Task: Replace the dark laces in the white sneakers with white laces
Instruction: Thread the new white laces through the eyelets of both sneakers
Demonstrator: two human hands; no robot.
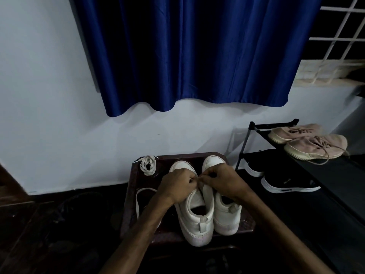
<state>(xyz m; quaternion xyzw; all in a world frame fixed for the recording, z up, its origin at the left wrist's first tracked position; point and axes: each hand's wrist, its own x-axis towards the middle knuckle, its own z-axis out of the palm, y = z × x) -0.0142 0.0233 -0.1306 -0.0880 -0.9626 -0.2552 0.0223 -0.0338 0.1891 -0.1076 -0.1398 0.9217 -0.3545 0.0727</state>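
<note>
The left hand (pixel 178 184) and right hand (pixel 223 180) are meeting fingertip to fingertip over the front of the white sneakers (pixel 197 218), which are sitting side by side on the tabletop (pixel 137 179). Both seem to be pinching a white lace (pixel 193 177). In this dim light, with knuckles hiding the eyelets, the tip is likely slipping free or entering the wrong hole, and the slack loop lying left could be snagging.

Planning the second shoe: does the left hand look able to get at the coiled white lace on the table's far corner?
Probably yes: the coiled white lace lies uncovered just beyond the left hand, nothing between them. The hand must first drop the lace end it pinches.
</note>
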